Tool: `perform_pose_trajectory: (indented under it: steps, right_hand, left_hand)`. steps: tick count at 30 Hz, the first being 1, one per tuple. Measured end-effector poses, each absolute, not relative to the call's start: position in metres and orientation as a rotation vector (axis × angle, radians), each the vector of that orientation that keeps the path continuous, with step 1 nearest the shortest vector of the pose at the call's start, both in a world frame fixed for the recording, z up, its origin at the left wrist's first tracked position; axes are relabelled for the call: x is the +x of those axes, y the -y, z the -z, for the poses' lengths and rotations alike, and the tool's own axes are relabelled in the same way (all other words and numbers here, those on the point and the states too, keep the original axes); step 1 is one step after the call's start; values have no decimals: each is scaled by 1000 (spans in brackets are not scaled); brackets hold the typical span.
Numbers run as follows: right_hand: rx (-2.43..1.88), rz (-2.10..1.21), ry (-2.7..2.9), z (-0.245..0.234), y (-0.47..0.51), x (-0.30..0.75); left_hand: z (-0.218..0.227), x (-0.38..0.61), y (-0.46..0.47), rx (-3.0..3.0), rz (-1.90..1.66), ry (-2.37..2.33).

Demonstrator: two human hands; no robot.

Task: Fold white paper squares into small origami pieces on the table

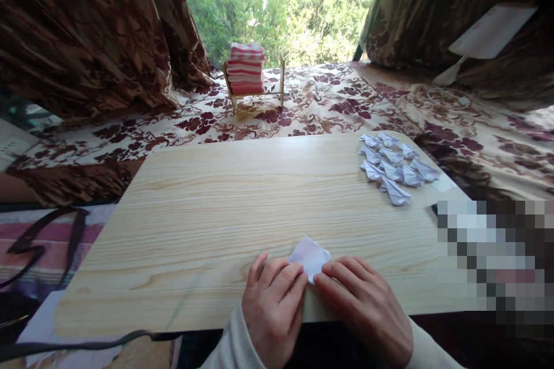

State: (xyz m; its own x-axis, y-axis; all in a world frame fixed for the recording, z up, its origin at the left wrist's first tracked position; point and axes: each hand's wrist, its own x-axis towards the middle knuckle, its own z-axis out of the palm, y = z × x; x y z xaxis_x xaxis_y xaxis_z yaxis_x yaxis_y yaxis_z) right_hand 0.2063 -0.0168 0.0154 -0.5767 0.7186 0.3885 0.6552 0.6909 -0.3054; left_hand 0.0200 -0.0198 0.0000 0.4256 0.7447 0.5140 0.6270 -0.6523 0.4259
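Observation:
A small folded square of white paper [309,255] lies near the front edge of the wooden board, one corner pointing away from me. My left hand [274,305] has its fingers closed at the paper's lower left side, thumb tucked in low. At the lower right side, my right hand [366,302] pinches the paper's edge with curled fingers. Both hands rest on the board, and their fingertips hide the paper's near edges. Farther off at the back right sits a cluster of several folded white paper pieces [392,157].
The light wooden board [208,202] spans the middle. Behind it, a small wooden rack [283,83] holds stacked red-and-white cloths [246,68] on a floral cover. A white lamp [493,31] stands at the right. A blurred-out patch covers the board's right edge.

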Motion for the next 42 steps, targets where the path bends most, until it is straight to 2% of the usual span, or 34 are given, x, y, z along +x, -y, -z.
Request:
perform_pose_trajectory:
  steps: [9, 25, 42]
  right_hand:
    - [-1024, -184, 2449, -15, 15, 202]
    - [-1293, -492, 2445, -27, 11, 190]
    - [-1401, -425, 2502, -26, 7, 188]
  left_hand:
    - [0, 21, 20, 2425, -1073, -1217]
    - [-2, 17, 22, 2509, -1013, -1222]
    - [1, 13, 23, 2545, -1027, -1182]
